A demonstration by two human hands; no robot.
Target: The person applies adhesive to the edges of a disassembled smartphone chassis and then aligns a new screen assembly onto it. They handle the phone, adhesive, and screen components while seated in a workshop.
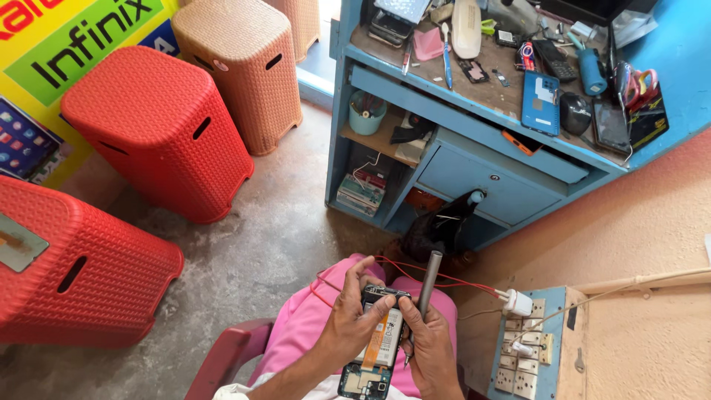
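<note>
I see the opened phone point(376, 342) over my lap, back cover off, battery and circuit board bare; my left hand point(354, 317) has its fingers closed around its left edge, my right hand point(428, 342) pinches a slim metal tool point(429, 278) against the right edge. I judge it light, rigid, fragile — best held by the frame edges, not the board.

Your blue workbench point(474, 111) carries a blue phone point(540, 102), a dark mouse point(575, 112), a pink pad point(427, 43) and small tools. Three woven plastic stools point(159, 130) stand on the concrete floor point(259, 237).
</note>
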